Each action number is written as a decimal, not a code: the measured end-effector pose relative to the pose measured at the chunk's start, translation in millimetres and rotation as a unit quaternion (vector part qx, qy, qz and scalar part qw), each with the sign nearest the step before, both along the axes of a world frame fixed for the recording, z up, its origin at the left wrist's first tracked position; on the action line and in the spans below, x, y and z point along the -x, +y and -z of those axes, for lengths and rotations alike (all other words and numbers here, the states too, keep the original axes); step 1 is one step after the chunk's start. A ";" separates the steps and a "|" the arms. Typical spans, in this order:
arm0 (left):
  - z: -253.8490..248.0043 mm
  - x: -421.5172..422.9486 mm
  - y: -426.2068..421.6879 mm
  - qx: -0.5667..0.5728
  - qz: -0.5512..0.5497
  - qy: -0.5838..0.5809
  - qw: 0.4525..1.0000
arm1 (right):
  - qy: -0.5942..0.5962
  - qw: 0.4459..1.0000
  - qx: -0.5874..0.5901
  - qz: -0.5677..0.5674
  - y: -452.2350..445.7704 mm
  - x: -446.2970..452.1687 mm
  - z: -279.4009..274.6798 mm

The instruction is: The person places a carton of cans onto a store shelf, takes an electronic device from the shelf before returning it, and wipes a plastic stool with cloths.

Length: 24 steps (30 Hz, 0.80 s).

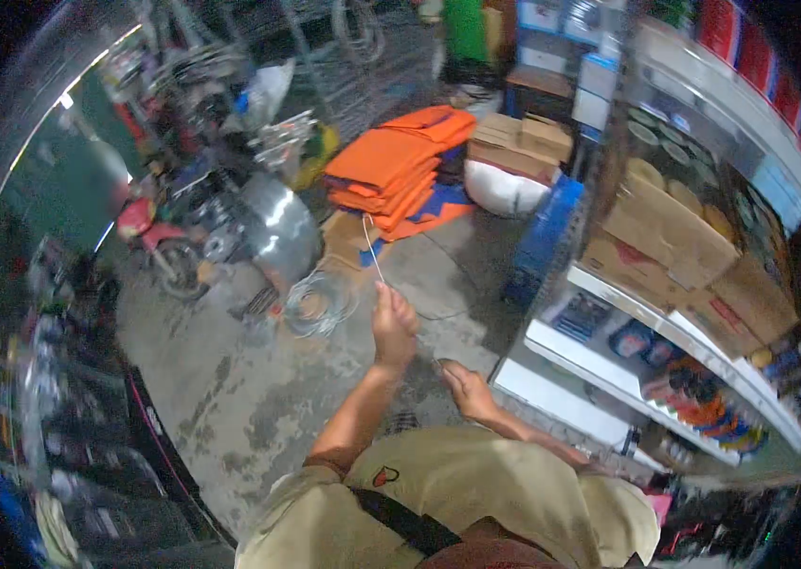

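A thin, pale wire (376,258) rises from my left hand (395,325) and bends into a small hook at its upper tip. The fingers of that hand are closed round the wire. Lower and to the right, my right hand (465,387) is closed in a pinch. A short bit of thin wire shows at its fingertips, though blur hides whether it is the same piece. On the floor beyond my left hand lies a loose coil of wire (318,305).
Folded orange cloths (386,161) are stacked ahead, beside cardboard boxes (519,142) on a white sack (505,188). A round sheet-metal piece (277,228) and a red motorbike (146,223) stand at left. Shelves (600,356) with goods line the right.
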<state>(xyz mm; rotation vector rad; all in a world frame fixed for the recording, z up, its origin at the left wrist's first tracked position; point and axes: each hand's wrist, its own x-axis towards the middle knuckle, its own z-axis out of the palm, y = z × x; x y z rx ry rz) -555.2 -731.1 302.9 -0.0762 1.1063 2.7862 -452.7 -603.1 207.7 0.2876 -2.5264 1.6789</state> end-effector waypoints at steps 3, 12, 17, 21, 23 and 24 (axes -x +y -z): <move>-12.7 25.3 34.3 0.023 0.064 0.059 0.996 | 0.060 0.994 0.047 0.077 8.5 14.6 -7.1; -64.0 99.9 133.1 0.105 0.186 0.203 0.955 | 0.176 0.958 -0.072 0.216 61.9 69.4 -38.7; -83.6 177.9 181.3 0.174 0.215 0.315 0.908 | 0.170 0.925 -0.115 0.319 81.9 89.3 -25.0; -78.3 250.0 234.9 0.210 0.185 0.424 0.862 | 0.085 0.934 -0.084 0.337 84.0 103.4 -19.5; -74.8 280.0 265.8 0.228 0.063 0.519 0.821 | 0.070 0.939 -0.084 0.327 83.8 112.5 -11.0; -67.9 303.5 279.6 0.290 0.116 0.473 0.824 | 0.056 0.941 -0.074 0.325 82.9 116.7 -7.8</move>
